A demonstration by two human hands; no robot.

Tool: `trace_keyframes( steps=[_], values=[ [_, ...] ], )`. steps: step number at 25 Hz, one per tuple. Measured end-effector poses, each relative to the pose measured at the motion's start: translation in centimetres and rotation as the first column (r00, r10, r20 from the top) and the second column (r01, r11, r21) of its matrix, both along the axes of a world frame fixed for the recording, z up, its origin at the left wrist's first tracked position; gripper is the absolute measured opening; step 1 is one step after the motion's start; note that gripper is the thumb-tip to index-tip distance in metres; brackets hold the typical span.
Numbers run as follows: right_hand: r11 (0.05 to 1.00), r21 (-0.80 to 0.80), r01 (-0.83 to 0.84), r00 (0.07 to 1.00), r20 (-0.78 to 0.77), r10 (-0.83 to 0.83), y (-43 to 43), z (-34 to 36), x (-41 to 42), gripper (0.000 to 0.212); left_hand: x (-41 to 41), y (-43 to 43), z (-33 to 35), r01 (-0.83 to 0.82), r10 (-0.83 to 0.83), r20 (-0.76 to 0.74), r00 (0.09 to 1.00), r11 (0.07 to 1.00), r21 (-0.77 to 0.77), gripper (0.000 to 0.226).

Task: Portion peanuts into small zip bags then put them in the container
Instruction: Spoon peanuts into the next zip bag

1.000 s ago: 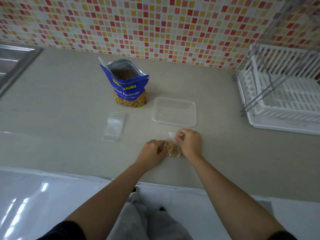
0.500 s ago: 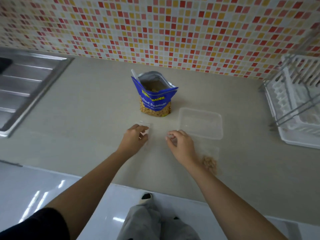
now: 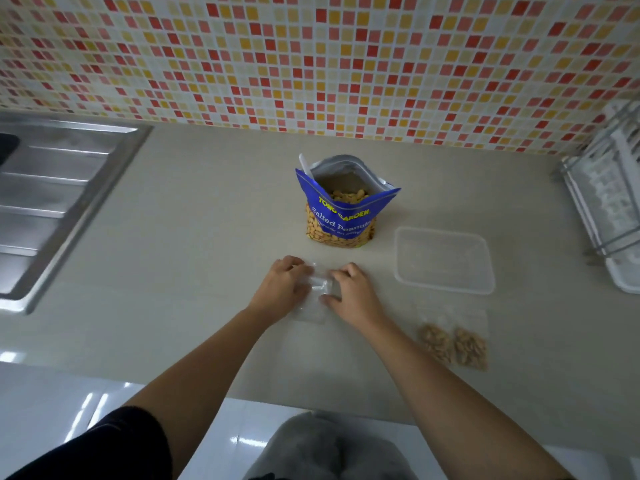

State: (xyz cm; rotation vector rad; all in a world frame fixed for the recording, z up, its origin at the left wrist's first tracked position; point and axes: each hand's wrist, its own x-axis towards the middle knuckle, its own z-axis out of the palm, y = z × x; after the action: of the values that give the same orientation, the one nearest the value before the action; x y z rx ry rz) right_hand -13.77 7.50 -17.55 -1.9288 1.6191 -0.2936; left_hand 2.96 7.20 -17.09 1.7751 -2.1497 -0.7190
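An empty clear zip bag (image 3: 313, 308) lies flat on the beige counter between my hands. My left hand (image 3: 282, 289) grips its left edge and my right hand (image 3: 349, 292) pinches its top right part. Behind them stands an open blue bag of salted peanuts (image 3: 341, 211) with a white spoon handle (image 3: 306, 166) sticking out. An empty clear plastic container (image 3: 445, 259) sits to the right of it. Two zip bags with peanuts in them (image 3: 453, 344) lie on the counter in front of the container, right of my right forearm.
A steel sink drainboard (image 3: 59, 202) takes up the counter's left end. A white dish rack with a wire frame (image 3: 606, 209) stands at the right end. A red and yellow mosaic wall (image 3: 311, 60) runs behind. The counter's front edge (image 3: 104, 372) is close to my body.
My hands let go of the filled zip bag, which now lies at the right beside another filled one. Both hands moved to the empty zip bag and took hold of it.
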Motion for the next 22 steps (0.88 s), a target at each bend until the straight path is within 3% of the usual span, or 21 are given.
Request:
trace_keyframes(
  steps=[10,14,16,19,21,22],
  values=[
    [0.982,-0.118,0.151,0.974,0.187,-0.127,1.6,-1.0,0.5,0.022,0.8,-0.2,-0.7,0.05,-0.052,-0.014,0.999,0.992,-0.113,0.029],
    [0.965,-0.131,0.229,0.944,0.273,-0.187,1.8,-0.9,0.9,0.028,0.6,-0.3,0.0,0.075,-0.063,0.086,0.994,0.987,-0.143,0.012],
    [0.946,-0.007,0.325,0.873,0.386,-0.298,2.1,-0.3,1.1,0.038,0.8,-0.2,0.6,0.088,-0.078,0.074,0.994,0.986,-0.144,0.01],
    [0.921,0.174,0.348,0.75,0.538,-0.385,2.3,0.5,1.1,0.038,1.2,-0.1,2.3,0.094,-0.1,-0.051,0.994,0.99,-0.105,0.011],
    [0.91,0.219,0.352,0.653,0.639,-0.406,2.6,1.7,1.1,0.031,1.3,-0.1,4.0,0.08,-0.09,-0.24,0.967,0.995,-0.051,0.021],
    [0.901,0.237,0.363,0.592,0.689,-0.419,2.6,2.5,1.0,0.027,1.2,-0.1,5.1,0.071,-0.048,-0.358,0.933,0.996,0.051,0.025]
  ],
)
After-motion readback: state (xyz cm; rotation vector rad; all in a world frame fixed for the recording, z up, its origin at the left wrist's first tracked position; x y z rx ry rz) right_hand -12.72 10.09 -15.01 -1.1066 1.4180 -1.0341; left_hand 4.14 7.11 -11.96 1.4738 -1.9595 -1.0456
